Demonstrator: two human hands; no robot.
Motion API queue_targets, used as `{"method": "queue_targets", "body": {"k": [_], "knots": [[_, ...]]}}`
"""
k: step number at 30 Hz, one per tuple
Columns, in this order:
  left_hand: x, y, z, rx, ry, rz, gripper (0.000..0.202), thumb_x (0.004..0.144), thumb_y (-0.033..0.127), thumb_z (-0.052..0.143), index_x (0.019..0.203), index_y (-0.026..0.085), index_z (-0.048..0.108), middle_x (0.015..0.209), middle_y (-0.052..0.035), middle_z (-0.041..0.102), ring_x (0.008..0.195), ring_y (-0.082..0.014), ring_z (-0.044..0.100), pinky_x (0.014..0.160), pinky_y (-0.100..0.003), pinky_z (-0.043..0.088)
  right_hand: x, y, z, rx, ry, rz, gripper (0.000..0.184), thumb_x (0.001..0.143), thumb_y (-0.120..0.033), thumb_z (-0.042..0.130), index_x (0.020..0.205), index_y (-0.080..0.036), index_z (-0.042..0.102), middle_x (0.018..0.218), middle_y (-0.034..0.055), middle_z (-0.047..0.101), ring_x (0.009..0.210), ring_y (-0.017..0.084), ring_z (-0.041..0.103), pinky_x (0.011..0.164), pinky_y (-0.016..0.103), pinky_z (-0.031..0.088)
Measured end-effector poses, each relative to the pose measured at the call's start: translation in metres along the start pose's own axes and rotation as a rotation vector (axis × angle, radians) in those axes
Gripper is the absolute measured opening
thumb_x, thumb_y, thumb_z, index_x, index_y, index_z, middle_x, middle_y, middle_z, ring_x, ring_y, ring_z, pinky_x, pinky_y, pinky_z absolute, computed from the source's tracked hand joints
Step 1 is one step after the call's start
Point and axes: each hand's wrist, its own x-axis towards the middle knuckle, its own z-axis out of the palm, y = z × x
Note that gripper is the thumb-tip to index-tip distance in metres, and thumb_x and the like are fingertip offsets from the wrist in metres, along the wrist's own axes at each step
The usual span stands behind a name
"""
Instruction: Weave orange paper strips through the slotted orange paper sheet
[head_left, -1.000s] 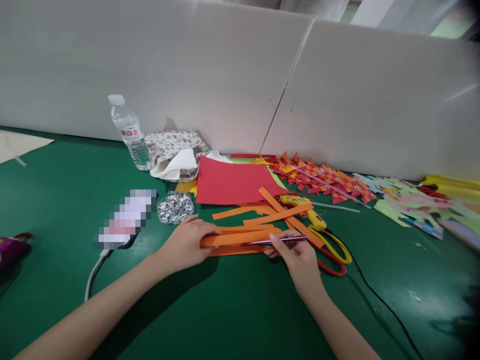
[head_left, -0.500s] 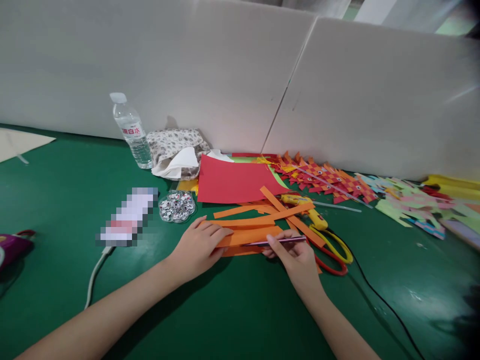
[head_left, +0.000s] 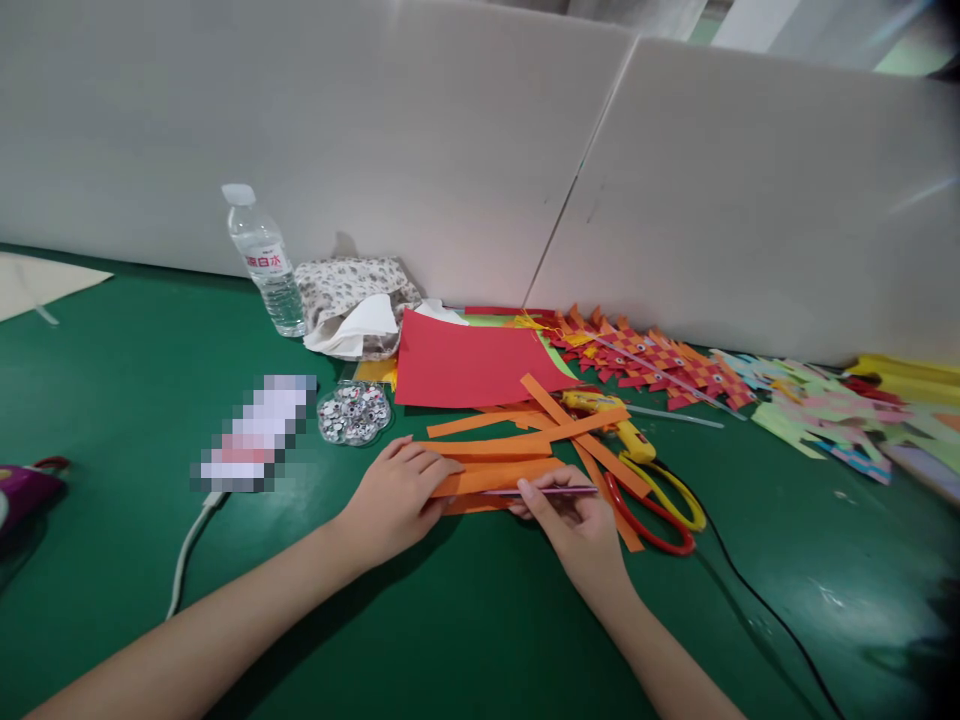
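Observation:
My left hand lies flat with fingers pressed on the left end of a folded orange paper strip on the green table. My right hand pinches a thin purple pen, held nearly level with its tip against the orange strip. More loose orange strips cross each other just behind, and a red sheet lies beyond them.
Red and yellow scissors and a yellow glue gun lie right of my hands, with a black cable. A tray of googly eyes, a water bottle, a cloth pouch, woven paper fish and white partition boards stand behind.
My left hand slid a little to the right along the strip. My right hand and the pen shifted slightly left and nearer to me.

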Motion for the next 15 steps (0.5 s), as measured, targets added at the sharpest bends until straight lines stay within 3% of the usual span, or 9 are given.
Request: {"method": "queue_targets", "body": {"k": [15], "knots": [[-0.0019,0.0007,0.0028,0.007,0.015,-0.012,0.031,0.08,0.014,0.056,0.109,0.023,0.054,0.106,-0.0023,0.067,0.099,-0.0221,0.059,0.098,-0.046,0.036,0.0006,0.0048,-0.0014,-0.047,-0.011,-0.04,0.025,0.077,-0.039,0.07,0.076,-0.019,0.054,0.065,0.0011,0.064,0.061,0.018,0.069,0.059,0.026,0.055]]}}
